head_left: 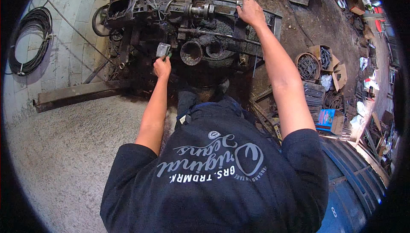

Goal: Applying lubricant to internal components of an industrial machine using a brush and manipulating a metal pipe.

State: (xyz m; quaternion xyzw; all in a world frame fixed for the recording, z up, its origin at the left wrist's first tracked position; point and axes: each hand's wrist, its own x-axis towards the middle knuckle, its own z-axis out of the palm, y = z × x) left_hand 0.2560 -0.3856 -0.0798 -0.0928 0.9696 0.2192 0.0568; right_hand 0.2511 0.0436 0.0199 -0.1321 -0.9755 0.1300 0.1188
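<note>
Left hand (162, 67) grips a squarish, pale-grey piece (162, 49) near grimy metal machinery (198, 10).

Pale block wall (64, 45) on the left, with a big loop of black cable (14, 50) on it. Rough grey floor (81, 151) below, dark brown dirty ground (294, 40) farther off. Along the right, messy cardboard boxes (340, 77) and brighter light.

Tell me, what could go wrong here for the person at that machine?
The left hand holds a small pale block; it might slip and drop among the dark parts nearby. The right hand is bare and close against the grimy machine, so it could get scraped, or pinched if a part moved.
</note>
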